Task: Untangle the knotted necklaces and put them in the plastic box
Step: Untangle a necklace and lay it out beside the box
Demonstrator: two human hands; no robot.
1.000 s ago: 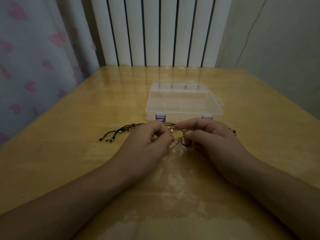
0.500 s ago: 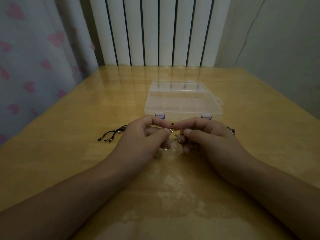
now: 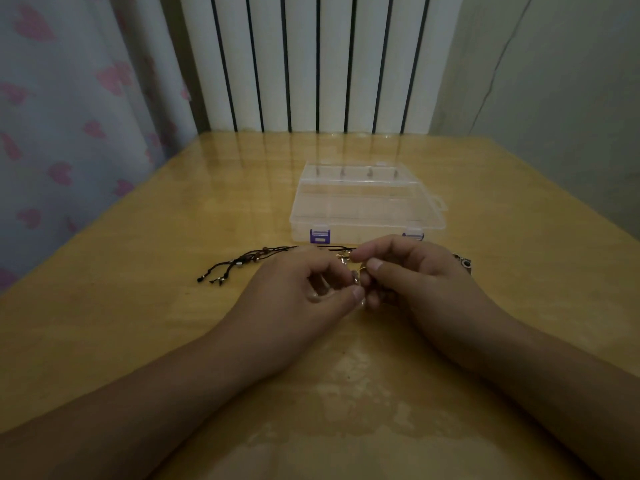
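- Hands are brought together over the middle of the table (image 3: 104,341), fingertips nearly touching.
- Left hand (image 3: 304,292): fingers curled, thumb and forefinger pinched on a small gold bit of the necklaces (image 3: 346,259). The grip itself is tiny and kinda hard to make out.
- Right hand (image 3: 412,275): also curled, the same gold tangle is pinched between thumb and fingers.
- A black cord (image 3: 249,259) with a few beads is trailed out to the left of the hands, flat on the table, frayed ends pointed toward the near left.
- A dark pendant (image 3: 464,263) can be seen poking out just behind the right hand.
- The clear box (image 3: 367,206) is sat just past the hands, lid closed, purple clasps facing the person.
- Radiator (image 3: 318,60) and a heart-print curtain (image 3: 65,116) are seen behind the table.
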